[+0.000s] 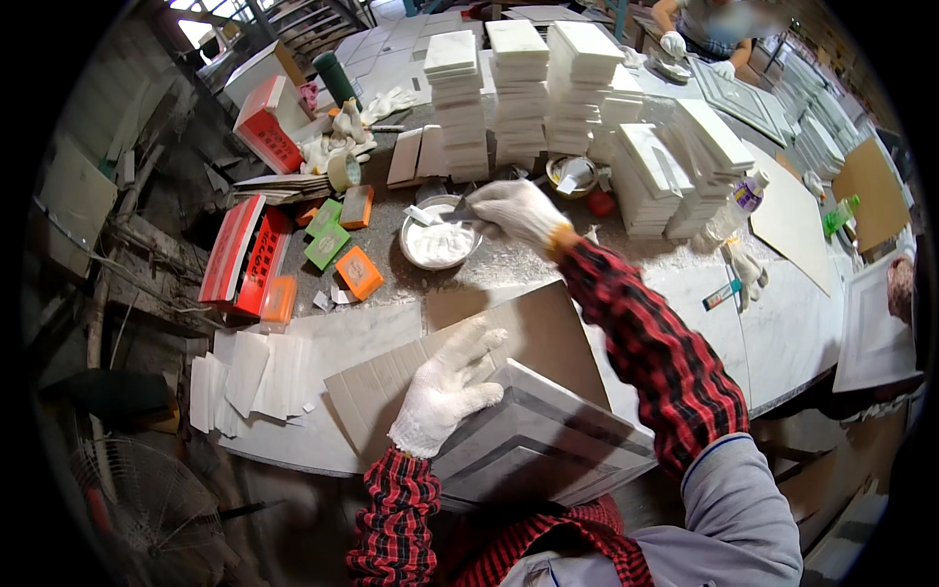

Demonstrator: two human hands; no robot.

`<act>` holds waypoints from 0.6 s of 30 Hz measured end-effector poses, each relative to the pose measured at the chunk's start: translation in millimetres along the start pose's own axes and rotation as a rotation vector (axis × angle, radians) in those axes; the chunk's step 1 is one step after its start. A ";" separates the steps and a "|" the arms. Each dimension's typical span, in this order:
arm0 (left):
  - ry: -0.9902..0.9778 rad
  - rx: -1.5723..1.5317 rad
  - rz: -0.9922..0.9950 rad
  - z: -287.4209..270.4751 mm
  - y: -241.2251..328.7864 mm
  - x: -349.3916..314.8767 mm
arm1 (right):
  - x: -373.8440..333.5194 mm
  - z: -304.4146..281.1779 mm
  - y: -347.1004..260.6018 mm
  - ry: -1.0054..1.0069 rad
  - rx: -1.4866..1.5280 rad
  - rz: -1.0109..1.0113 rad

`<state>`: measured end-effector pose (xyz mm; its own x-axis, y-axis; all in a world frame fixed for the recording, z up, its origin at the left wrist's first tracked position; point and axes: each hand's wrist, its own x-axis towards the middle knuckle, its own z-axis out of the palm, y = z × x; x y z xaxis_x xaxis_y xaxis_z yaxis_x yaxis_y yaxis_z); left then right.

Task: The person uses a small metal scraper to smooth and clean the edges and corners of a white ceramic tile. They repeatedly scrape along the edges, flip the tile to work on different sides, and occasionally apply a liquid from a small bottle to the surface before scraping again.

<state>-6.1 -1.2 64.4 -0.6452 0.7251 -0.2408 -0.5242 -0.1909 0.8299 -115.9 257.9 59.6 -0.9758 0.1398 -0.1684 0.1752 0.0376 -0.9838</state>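
My left hand (445,391), in a white knit glove, grips the upper left corner of a pale square panel (538,440) with grey-dark bands. Its thumb lies over the panel's face and the fingers reach past the edge. The panel tilts toward me, over brown cardboard (548,328). My right hand (518,213), also gloved, is closed on what looks like a putty knife (458,214), its handle mostly hidden. The blade is over a round bowl (407,252) holding white paste or powder (440,243). A small white strip rests across the bowl's left side.
Tall stacks of white tiles (518,88) stand beyond the bowl. Left are orange and green blocks (360,274), a red box (245,254) and thin white strips (256,372). A plastic bottle (732,210) stands right. Another person's gloved hands (673,44) work at the far right.
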 end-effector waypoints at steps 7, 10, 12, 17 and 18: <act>-0.003 0.154 0.124 -10.9 -10.0 3.2 | 7.8 20.7 -24.0 0.140 -1.341 -0.453; -0.007 0.114 0.122 -7.9 -8.4 5.4 | -51.9 -1.4 -31.5 0.237 -1.098 -0.631; 0.021 0.125 0.115 -14.3 -6.9 -1.3 | -100.7 -3.8 -20.8 0.314 -0.702 -0.735; 0.042 0.136 0.131 -16.3 -5.3 -1.0 | -247.3 23.3 16.6 0.478 0.278 -0.104; 0.053 0.149 0.115 -13.0 -5.3 2.9 | -268.3 32.0 28.6 0.544 0.278 -0.076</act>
<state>-12.4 -6.7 52.7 -0.7268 0.6673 -0.1627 -0.3596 -0.1679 0.9179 146.7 189.8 74.6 -0.7646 0.6344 -0.1137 -0.0050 -0.1822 -0.9832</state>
